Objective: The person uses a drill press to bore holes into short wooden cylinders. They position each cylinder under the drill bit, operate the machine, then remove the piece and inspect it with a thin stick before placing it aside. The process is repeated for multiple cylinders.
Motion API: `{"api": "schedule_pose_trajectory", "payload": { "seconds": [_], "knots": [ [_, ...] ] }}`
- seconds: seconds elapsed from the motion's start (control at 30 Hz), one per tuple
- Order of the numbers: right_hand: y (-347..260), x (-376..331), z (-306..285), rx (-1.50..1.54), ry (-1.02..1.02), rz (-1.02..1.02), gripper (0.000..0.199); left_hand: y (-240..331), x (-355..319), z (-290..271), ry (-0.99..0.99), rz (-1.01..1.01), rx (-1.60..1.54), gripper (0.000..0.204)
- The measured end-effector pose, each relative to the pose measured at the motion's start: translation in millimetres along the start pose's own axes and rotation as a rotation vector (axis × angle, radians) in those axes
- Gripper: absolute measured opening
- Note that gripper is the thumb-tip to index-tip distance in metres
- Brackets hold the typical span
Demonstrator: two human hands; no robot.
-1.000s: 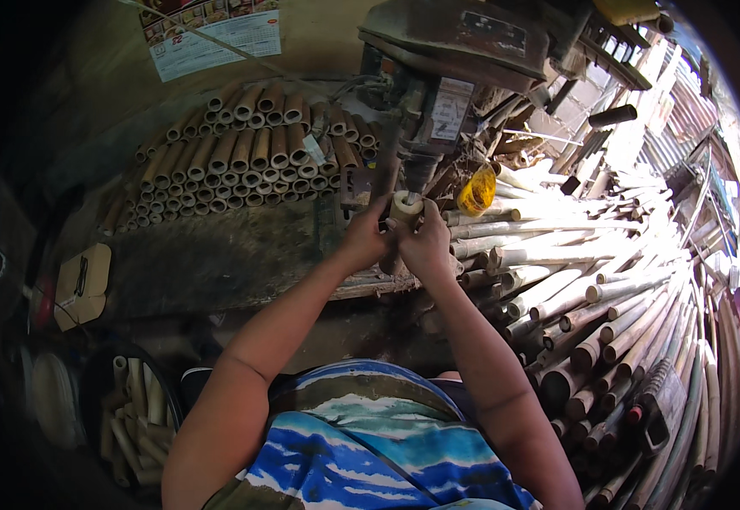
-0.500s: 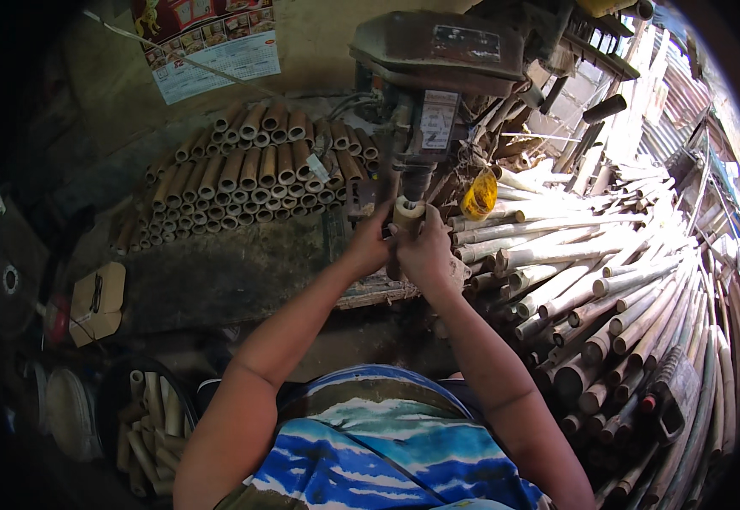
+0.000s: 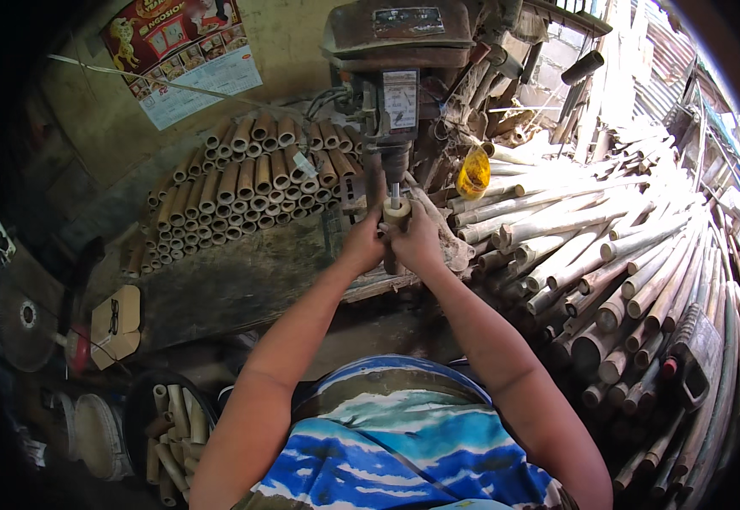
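Observation:
Both my hands grip a short bamboo tube (image 3: 396, 216) held upright under a drill press (image 3: 400, 53). My left hand (image 3: 363, 245) closes round the tube's left side, and my right hand (image 3: 419, 241) wraps its right side. A metal drill bit (image 3: 395, 194) runs from the dark chuck (image 3: 395, 161) down to the tube's pale top end. How deep the bit sits inside cannot be seen. The lower end of the tube shows below my hands.
Cut bamboo tubes (image 3: 259, 174) are stacked on the wooden bench (image 3: 217, 285). Long bamboo poles (image 3: 578, 229) pile up at right, with a yellow container (image 3: 474, 172) nearby. An opened cardboard box (image 3: 123, 340) lies left. More tubes (image 3: 179, 412) stand in a dark bucket at lower left.
The gap between the chuck and the tube's top has widened, and more of the bit shows. Both hands keep hold of the tube. The whole view has shifted slightly.

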State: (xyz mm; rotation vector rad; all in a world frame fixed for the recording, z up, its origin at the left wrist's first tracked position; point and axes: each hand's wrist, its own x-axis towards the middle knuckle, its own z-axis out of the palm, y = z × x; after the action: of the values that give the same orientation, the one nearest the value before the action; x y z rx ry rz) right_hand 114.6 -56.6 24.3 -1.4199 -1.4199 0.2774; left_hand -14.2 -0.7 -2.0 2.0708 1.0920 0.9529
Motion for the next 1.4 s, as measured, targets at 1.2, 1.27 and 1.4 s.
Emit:
{"api": "schedule_pose_trajectory", "payload": {
  "seconds": [1.2,1.27,1.4],
  "knots": [
    [100,-87,-6,1.093,-0.263,0.766,0.046,-97,-119,69,0.045,-0.758,-1.499,0.039],
    [93,-77,-5,1.003,-0.249,0.718,0.046,-99,-128,71,-0.053,-0.795,-1.494,0.052],
    [83,-60,4,0.574,-0.219,0.415,0.054,-104,-134,70,-0.184,-0.712,-1.227,0.070]
  ]
}}
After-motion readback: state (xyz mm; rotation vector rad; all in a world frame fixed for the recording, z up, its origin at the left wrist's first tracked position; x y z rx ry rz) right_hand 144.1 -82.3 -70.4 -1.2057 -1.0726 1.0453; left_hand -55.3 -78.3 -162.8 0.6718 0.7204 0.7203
